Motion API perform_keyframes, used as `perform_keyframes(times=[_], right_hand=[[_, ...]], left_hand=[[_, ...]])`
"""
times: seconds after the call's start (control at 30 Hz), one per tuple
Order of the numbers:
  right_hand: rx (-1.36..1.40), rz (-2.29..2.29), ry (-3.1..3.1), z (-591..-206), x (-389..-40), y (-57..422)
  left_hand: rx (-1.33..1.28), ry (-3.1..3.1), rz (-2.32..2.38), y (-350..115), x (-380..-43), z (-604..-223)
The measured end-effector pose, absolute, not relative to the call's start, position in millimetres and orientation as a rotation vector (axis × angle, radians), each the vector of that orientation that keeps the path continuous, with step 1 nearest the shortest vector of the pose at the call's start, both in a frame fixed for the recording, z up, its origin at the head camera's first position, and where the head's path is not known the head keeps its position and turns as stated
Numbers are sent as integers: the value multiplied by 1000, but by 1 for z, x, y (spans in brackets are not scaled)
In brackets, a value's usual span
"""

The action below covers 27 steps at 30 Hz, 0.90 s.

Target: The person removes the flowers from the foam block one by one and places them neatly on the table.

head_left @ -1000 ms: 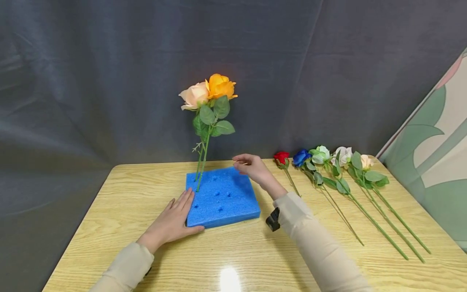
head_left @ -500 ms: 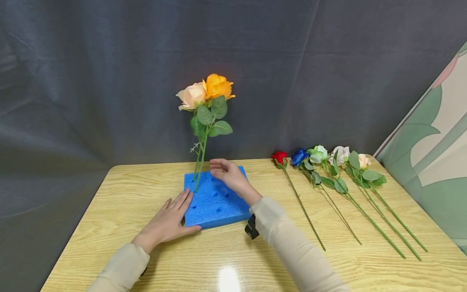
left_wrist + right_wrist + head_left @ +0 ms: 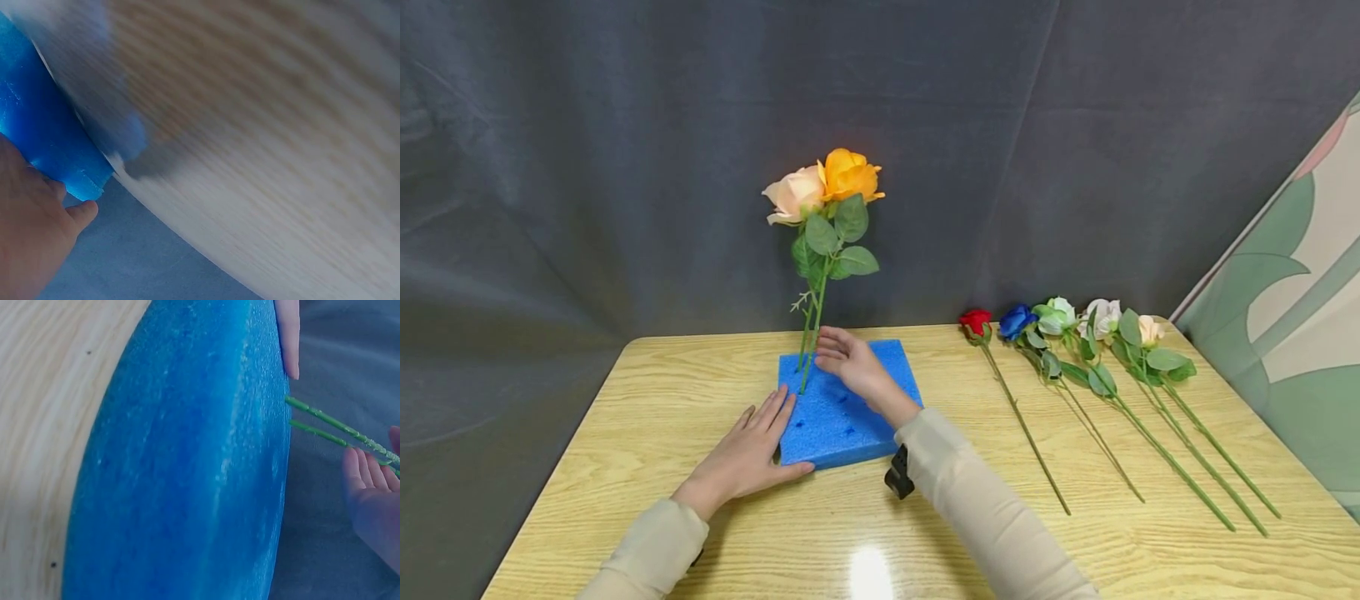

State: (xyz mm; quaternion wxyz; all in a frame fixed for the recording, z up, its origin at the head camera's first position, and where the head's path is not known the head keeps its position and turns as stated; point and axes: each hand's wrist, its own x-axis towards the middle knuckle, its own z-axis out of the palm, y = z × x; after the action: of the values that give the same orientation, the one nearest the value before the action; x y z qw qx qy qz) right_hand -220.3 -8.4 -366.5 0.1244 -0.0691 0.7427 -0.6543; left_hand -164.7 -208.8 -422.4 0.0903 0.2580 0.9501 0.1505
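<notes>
A blue foam block (image 3: 872, 425) lies on the table, with small holes in its top. Two artificial roses stand upright in its left part: a peach rose (image 3: 796, 196) and an orange rose (image 3: 850, 175). Along the block's left edge rests my left hand (image 3: 748, 454), fingers extended on top and thumb at the front corner (image 3: 87, 194). My right hand (image 3: 853, 367) is over the block beside the green stems (image 3: 331, 422), its fingers loosely extended. In the right wrist view the fingertips come close to the stems; whether they touch is unclear.
Several artificial roses lie in a row on the table's right side: a red rose (image 3: 976, 323), a blue rose (image 3: 1017, 322), a pale green rose (image 3: 1057, 317), a white rose (image 3: 1103, 318) and a small peach rose (image 3: 1150, 330). A dark curtain (image 3: 625, 167) hangs behind.
My right hand has moved left across the block, from its back right corner to the standing stems. My left hand keeps its place on the block.
</notes>
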Motion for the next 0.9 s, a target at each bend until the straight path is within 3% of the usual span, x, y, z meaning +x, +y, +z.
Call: perform_keyframes(times=[0.9], right_hand=[[-112, -1997, 2198, -370, -221, -3]], left_hand=[[761, 2820, 450, -208, -164, -421]])
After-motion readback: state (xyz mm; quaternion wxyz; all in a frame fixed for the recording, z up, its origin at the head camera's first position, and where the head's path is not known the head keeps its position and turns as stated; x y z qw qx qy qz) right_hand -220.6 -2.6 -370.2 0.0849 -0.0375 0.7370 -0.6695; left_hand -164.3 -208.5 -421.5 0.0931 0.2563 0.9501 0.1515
